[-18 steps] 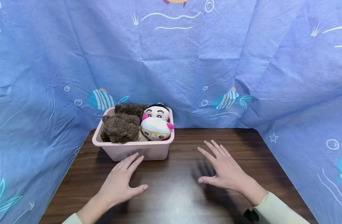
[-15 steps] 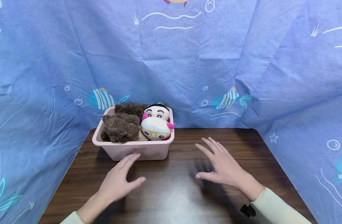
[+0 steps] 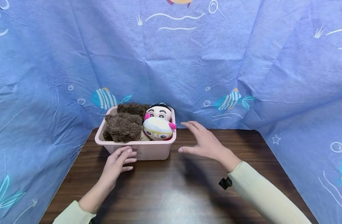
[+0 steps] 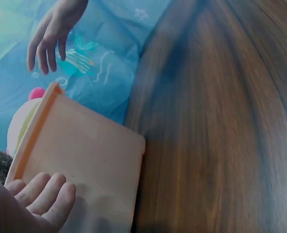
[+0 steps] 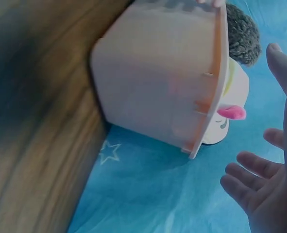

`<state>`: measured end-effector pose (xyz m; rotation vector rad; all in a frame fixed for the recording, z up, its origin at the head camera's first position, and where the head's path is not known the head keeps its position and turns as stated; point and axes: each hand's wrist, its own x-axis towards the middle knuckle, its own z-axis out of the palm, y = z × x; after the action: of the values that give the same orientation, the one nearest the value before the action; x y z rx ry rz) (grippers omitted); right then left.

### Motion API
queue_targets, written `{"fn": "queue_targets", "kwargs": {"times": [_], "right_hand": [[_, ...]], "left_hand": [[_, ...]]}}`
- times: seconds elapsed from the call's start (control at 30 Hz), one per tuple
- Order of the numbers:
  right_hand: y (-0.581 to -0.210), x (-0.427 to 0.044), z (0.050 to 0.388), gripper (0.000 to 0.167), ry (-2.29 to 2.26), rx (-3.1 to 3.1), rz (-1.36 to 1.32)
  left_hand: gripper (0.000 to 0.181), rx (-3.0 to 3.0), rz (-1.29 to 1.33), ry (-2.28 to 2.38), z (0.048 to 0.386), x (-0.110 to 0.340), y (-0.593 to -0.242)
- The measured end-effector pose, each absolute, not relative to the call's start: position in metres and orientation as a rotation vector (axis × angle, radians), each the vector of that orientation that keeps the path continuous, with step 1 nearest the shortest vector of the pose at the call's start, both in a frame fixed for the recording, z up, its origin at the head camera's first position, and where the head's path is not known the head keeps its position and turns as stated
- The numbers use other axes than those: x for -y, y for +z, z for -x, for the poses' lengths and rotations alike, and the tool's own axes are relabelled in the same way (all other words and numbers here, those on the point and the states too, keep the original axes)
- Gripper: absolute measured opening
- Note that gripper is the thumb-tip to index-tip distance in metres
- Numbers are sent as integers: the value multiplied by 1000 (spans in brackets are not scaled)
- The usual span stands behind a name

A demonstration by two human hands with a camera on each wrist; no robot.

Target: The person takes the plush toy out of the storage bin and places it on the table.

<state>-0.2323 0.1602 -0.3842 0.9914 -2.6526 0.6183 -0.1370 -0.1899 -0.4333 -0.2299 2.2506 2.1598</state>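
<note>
Smooth, softly matt plastic is seen in the pale pink rectangular bin (image 3: 152, 151). The dark brown plush toy (image 3: 124, 127) is covered in rough, curly pile; the white rounded plush toy (image 3: 157, 125) is faced with smooth cloth. Gloss is shown by the dark brown wood-grained surface (image 3: 165, 193), matt creases by the blue sea-print cloth backdrop (image 3: 173, 65).

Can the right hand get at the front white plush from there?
Likely yes: the right hand hangs beside the pink bin, and the front white plush rises above its rim with nothing visible covering it.
</note>
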Motion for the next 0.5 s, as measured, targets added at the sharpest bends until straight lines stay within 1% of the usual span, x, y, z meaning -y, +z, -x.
{"fn": "queue_targets", "kwargs": {"times": [0.13, 0.33, 0.5], "right_hand": [[-377, -144, 248, 99, 692, 2623, -1011], [-369, -120, 268, 91, 771, 2584, -1036], [-363, -102, 280, 83, 844, 2606, -1062]], "left_hand": [[48, -2022, 355, 2268, 144, 192, -432], [50, -1822, 462, 2371, 152, 193, -431], [34, -1751, 537, 2435, 155, 194, -428]]}}
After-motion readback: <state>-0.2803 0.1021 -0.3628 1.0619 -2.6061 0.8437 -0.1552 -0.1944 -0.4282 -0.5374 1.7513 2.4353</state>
